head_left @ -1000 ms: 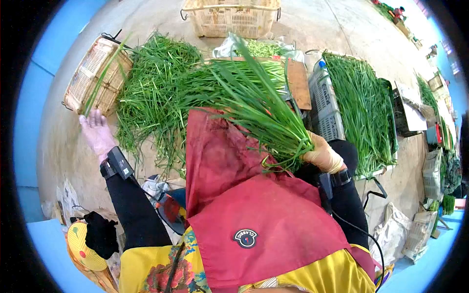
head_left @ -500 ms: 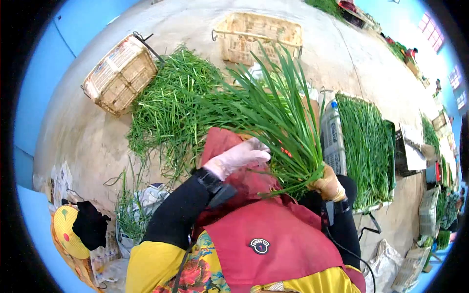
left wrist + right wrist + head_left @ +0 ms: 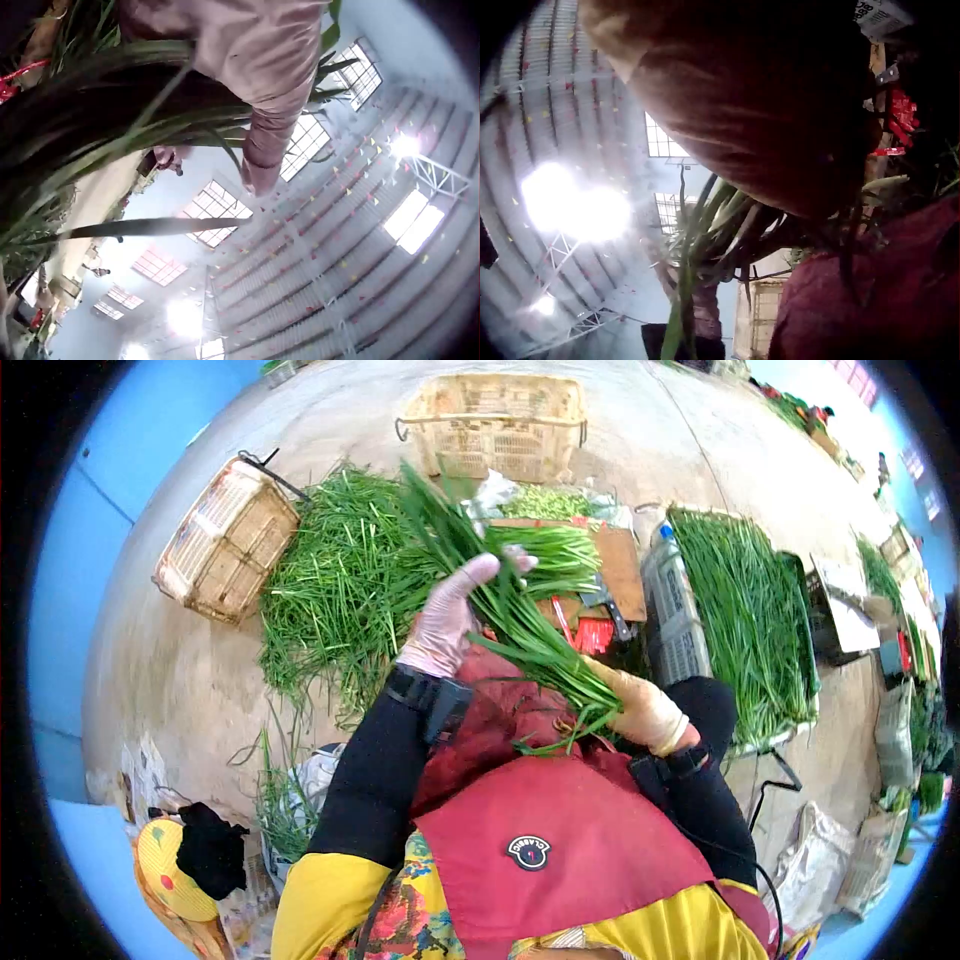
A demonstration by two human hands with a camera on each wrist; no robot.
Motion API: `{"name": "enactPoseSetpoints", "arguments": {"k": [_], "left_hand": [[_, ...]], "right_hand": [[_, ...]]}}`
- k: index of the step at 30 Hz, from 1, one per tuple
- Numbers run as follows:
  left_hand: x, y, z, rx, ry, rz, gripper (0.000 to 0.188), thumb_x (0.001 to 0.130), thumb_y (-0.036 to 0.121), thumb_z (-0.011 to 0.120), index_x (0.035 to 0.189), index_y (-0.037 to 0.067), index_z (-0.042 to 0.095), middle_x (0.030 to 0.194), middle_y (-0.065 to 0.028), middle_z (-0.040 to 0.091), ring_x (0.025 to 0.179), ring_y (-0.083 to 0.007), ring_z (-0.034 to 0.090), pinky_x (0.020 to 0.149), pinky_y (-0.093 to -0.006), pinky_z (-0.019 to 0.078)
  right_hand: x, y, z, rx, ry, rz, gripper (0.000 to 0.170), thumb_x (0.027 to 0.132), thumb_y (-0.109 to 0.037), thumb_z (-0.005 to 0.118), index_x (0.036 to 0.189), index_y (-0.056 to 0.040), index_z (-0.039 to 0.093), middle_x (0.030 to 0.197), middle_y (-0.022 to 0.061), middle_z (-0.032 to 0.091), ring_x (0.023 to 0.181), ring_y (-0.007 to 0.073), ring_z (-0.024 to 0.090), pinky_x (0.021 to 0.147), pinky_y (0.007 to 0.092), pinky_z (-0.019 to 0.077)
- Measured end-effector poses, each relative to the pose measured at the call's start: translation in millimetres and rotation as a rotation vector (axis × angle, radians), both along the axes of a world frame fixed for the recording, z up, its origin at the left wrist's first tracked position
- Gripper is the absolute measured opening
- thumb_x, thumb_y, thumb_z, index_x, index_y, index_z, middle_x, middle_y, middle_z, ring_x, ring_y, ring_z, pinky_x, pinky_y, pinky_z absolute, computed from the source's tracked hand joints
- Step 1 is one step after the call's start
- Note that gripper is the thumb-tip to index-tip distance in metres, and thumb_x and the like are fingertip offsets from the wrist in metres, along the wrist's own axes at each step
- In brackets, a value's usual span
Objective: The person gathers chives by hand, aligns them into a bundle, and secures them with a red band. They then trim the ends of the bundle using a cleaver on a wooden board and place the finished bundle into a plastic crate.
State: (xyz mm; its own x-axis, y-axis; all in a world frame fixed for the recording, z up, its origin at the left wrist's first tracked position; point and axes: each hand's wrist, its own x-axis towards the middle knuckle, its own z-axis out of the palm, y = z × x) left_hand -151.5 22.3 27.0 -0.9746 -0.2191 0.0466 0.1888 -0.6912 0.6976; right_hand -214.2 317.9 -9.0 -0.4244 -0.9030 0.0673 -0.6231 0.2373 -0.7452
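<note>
A bunch of long, flat-leaved garlic chives stretches across the person's lap, leaf tips toward the upper left. At its pale stem end, the gloved right hand grips the stems. The left hand, in a thin pale glove, is wrapped round the leafy part, thumb over the top and fingertips showing on the far side. In the left wrist view the gloved thumb crosses the dark leaves. Stem ends stick out below the right hand in the right wrist view.
A loose heap of chives lies at left by a tipped crate. Ahead, a board bears trimmed chives, a knife and red ties. A filled crate stands right; another crate stands beyond.
The left hand came in from the far left, by the tipped crate, to the bunch and now grips its leaves. The bunch has swung from upright to lean left; the right hand kept its hold.
</note>
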Motion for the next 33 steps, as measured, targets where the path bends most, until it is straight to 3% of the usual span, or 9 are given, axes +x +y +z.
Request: {"name": "enactPoseSetpoints", "arguments": {"k": [4,11,13,17,21,26,29,31,33], "left_hand": [[5,1,12,-0.133,-0.001,0.095,0.034,0.096,0.027,0.059,0.115,-0.002,0.06,0.073,0.0008,0.049,0.075,-0.0162,0.055,0.086,-0.0385,0.0491],[6,25,32,-0.277,0.081,0.096,0.027,0.091,0.026,0.067,0.095,0.0,0.067,0.076,-0.0048,0.062,0.071,-0.0184,0.062,0.069,-0.0331,0.052],[0,32,44,-0.336,0.118,-0.026,0.029,0.091,0.028,0.068,0.094,-0.001,0.067,0.073,-0.0049,0.062,0.067,-0.0175,0.061,0.07,-0.0325,0.0515],[-6,72,94,-0.491,0.182,-0.201,0.035,0.094,0.03,0.062,0.089,-0.004,0.068,0.062,-0.0043,0.056,0.057,-0.014,0.056,0.06,-0.0286,0.0495],[-16,81,125,-0.55,0.285,-0.249,0.036,0.095,0.033,0.058,0.087,-0.001,0.068,0.06,-0.0053,0.057,0.053,-0.0142,0.056,0.058,-0.0284,0.0482],[-25,25,129,-0.327,0.247,0.048,0.038,0.096,0.039,0.059,0.092,0.002,0.067,0.066,0.0025,0.046,0.061,-0.0136,0.049,0.072,-0.0353,0.0506],[-23,-12,97,-0.279,0.091,0.34,0.035,0.096,0.037,0.06,0.098,0.003,0.064,0.067,0.005,0.046,0.06,-0.012,0.047,0.067,-0.0352,0.0484],[-15,-36,76,-0.2,0.033,0.482,0.033,0.096,0.036,0.06,0.099,0.004,0.061,0.065,0.0054,0.044,0.059,-0.0109,0.046,0.066,-0.0336,0.0469],[-2,-59,53,-0.11,0.011,0.559,0.032,0.099,0.035,0.054,0.097,0.004,0.061,0.064,0.0053,0.044,0.056,-0.0099,0.045,0.064,-0.032,0.0452]], "right_hand": [[5,-2,-11,0.012,0.103,-0.056,0.079,0.078,-0.016,0.072,0.148,-0.0133,0.035,0.104,0.0197,0.062,0.096,0.0372,0.062,0.082,0.0419,0.0505],[-30,30,8,0.036,-0.303,0.149,0.084,0.073,0.003,0.069,0.148,0.0005,0.032,0.143,0.0162,0.046,0.133,0.0244,0.042,0.112,0.0353,0.0317],[-41,36,50,0.058,-0.617,-0.039,0.085,0.078,-0.01,0.075,0.149,-0.0011,0.031,0.143,0.0134,0.046,0.133,0.0222,0.041,0.111,0.0358,0.0308],[-48,8,93,-0.403,-0.478,0.146,0.082,0.092,-0.043,0.063,0.151,-0.0006,0.024,0.141,0.016,0.048,0.128,0.0227,0.045,0.107,0.0357,0.0363],[-47,-33,94,-0.428,-0.533,0.229,0.068,0.1,-0.046,0.048,0.148,-0.0007,0.034,0.146,0.0121,0.045,0.133,0.02,0.04,0.111,0.0328,0.0319],[-34,-52,27,-0.287,-1.162,0.373,0.059,0.103,-0.046,0.041,0.145,-0.0051,0.04,0.142,0.0085,0.049,0.128,0.0156,0.047,0.11,0.032,0.0347],[-21,-31,5,-0.222,-1.643,0.454,0.071,0.097,-0.059,0.041,0.142,-0.0045,0.042,0.139,0.0127,0.052,0.121,0.0199,0.054,0.103,0.0337,0.0431],[-24,-15,-22,-0.168,-1.529,0.351,0.075,0.094,-0.063,0.044,0.138,-0.0026,0.047,0.128,0.0129,0.06,0.11,0.0193,0.06,0.092,0.0329,0.0499],[8,-9,7,-0.257,-1.658,-0.115,0.075,0.086,-0.067,0.055,0.133,-0.0082,0.054,0.101,0.0052,0.069,0.078,0.0145,0.063,0.064,0.0273,0.0506]]}}
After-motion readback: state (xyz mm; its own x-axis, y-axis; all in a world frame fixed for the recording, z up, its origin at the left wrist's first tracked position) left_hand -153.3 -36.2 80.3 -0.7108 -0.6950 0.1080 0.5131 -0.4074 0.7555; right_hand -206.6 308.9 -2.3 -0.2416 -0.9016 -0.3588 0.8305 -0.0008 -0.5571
